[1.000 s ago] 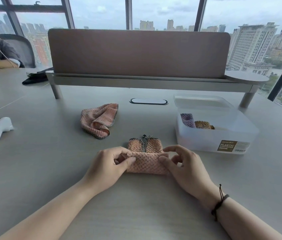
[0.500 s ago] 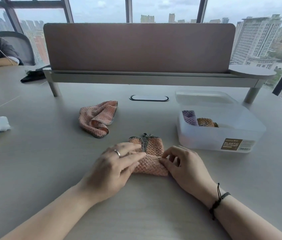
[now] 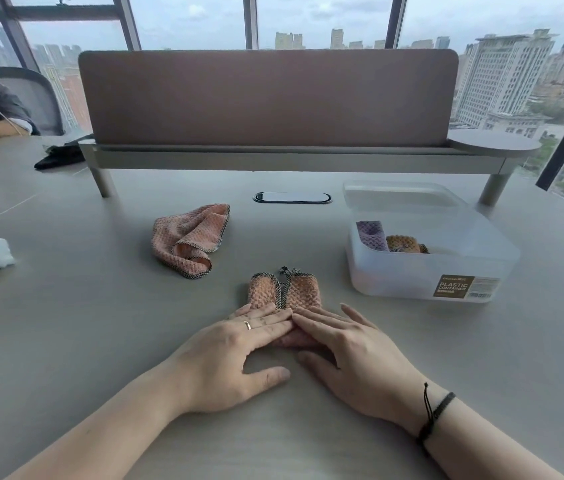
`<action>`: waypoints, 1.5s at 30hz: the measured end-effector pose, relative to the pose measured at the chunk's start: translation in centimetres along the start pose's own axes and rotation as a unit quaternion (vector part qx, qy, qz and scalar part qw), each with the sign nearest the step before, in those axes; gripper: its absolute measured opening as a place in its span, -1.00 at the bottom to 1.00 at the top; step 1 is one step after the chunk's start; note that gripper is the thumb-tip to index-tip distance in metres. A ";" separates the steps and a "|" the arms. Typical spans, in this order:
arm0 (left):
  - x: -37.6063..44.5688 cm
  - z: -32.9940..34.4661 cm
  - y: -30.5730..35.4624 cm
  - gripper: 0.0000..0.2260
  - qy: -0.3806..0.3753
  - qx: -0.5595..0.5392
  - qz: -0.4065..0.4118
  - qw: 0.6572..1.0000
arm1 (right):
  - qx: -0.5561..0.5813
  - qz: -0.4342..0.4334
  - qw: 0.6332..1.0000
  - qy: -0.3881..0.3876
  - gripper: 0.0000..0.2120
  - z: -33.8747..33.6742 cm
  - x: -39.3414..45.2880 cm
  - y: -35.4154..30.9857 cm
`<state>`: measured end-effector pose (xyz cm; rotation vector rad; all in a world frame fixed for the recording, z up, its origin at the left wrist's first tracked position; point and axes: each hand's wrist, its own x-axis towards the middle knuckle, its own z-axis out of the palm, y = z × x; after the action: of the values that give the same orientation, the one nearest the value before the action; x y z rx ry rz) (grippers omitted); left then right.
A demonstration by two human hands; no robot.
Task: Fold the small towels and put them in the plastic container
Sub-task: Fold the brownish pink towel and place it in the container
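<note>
Both hands flat, fingers spread: left hand (image 3: 239,344) and right hand (image 3: 349,348) press the folded towel (image 3: 284,292) on the counter (image 3: 65,341). Press the crease evenly, then lift it to the container (image 3: 426,271).

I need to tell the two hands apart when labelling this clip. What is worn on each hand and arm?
The left hand wears a thin gold-coloured ring on one finger. The right hand has no ring in view; its wrist carries a black cord bracelet. Both forearms are bare, with no sleeves showing.
</note>
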<state>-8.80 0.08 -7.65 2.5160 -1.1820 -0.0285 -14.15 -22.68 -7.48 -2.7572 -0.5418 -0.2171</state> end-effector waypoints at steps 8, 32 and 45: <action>-0.4 -0.1 0.1 -0.49 0.104 -0.101 -0.031 0.989 | -0.007 0.006 0.995 0.100 -0.70 0.2 0.4 -0.2; 4.0 0.3 -2.6 -0.79 0.261 -0.159 -0.249 0.919 | 0.134 0.251 0.946 0.159 -0.80 -0.9 3.6 1.0; 3.1 0.7 1.0 -0.71 0.264 0.067 -0.054 0.961 | 0.184 0.117 0.975 0.052 -0.80 -0.9 2.0 1.2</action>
<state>-7.66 -3.09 -7.59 2.4652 -0.8486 0.6734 -11.89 -23.30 -6.56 -2.4040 -0.2010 -0.1825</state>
